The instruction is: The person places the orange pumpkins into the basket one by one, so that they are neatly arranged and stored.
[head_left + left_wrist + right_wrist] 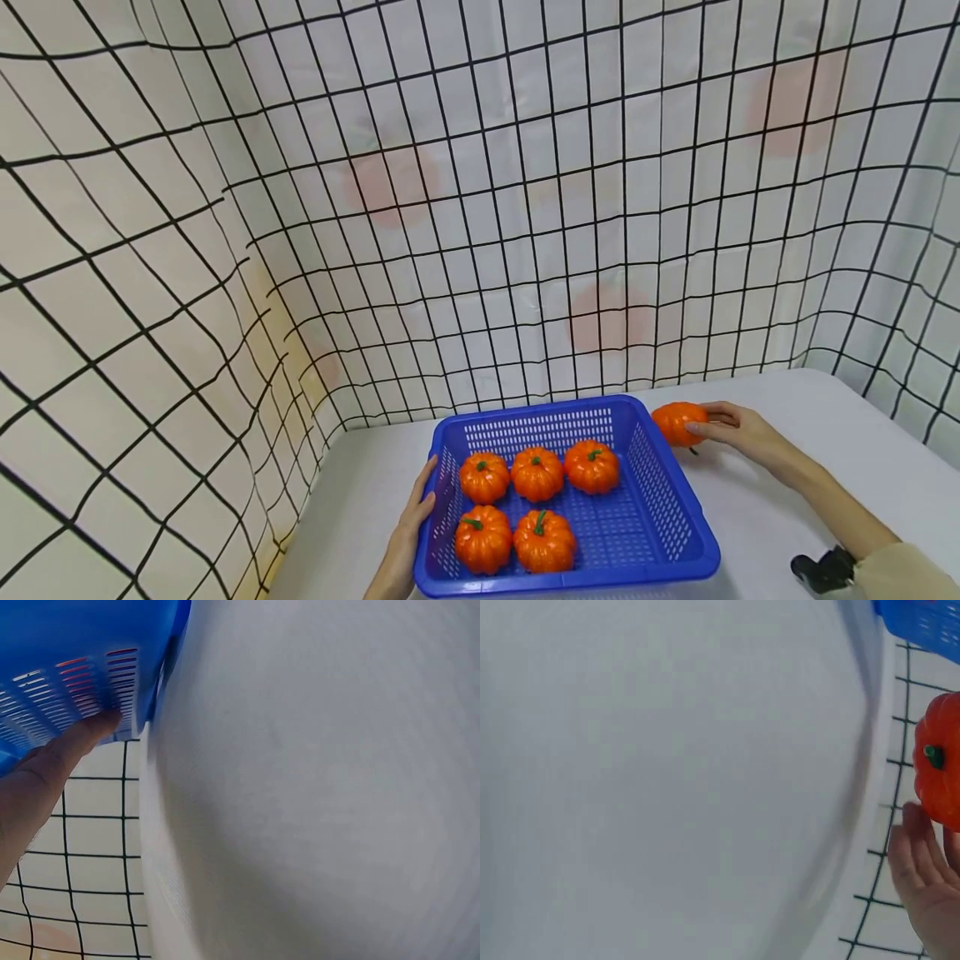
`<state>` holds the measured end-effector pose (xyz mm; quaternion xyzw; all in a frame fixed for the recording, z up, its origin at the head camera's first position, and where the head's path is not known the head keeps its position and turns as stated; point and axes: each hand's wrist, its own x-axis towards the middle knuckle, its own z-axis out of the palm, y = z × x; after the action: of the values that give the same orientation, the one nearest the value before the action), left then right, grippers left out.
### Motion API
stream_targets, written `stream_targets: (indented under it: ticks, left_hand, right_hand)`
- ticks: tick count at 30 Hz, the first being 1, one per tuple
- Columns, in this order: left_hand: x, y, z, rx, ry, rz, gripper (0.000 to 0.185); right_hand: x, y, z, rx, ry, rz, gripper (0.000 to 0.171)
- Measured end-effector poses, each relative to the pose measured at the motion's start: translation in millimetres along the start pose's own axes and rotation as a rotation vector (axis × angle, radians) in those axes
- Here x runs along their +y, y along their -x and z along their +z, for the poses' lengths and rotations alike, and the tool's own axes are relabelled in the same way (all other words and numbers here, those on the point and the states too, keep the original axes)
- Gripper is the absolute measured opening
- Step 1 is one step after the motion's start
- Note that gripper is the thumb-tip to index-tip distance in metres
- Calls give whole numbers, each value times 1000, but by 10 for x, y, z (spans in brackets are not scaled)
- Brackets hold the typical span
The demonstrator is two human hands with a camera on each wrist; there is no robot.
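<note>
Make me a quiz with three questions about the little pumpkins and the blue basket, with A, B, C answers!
1. Where is the pumpkin that the right hand touches?
A. inside the basket
B. on the table beside the basket's far right corner
C. on the floor

2. How many pumpkins lie in the blue basket?
A. three
B. five
C. eight

3. What is the left hand doing?
A. resting against the basket's left side
B. lifting a pumpkin
C. hanging away from everything

Answers:
1 B: the sixth pumpkin sits on the white table outside the rim, with the fingers on it.
2 B: the head view shows three in a back row and two in front.
3 A: its fingers lie along the basket's left wall, as the left wrist view also shows.
</note>
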<state>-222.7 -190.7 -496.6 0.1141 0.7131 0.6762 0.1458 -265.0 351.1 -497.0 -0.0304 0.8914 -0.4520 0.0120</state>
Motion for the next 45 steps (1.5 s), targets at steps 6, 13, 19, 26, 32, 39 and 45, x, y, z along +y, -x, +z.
stream_targets:
  ticks: [6,13,19,26,32,39,45]
  left_hand:
    - [5,7,-2,0,4,-8,63]
    - [2,9,-8,-3,3,-10,63]
    - [-5,16,-1,-6,2,-11,63]
    - [-13,22,8,-9,6,-13,64]
    - [-6,7,4,5,-3,-2,61]
    - [2,9,6,20,-24,-25,63]
    - [-2,14,-7,11,-15,-21,63]
  right_hand:
    - [-46,123,-140,50,-34,4,79]
    - [-129,283,-212,91,-82,4,78]
    - [-220,358,-201,86,-100,-45,71]
    - [-451,460,-112,47,-154,-123,62]
    - [-676,510,13,-22,-296,-298,53]
    - [-797,541,141,-81,-335,-399,63]
    - [-858,561,213,-79,-296,-395,61]
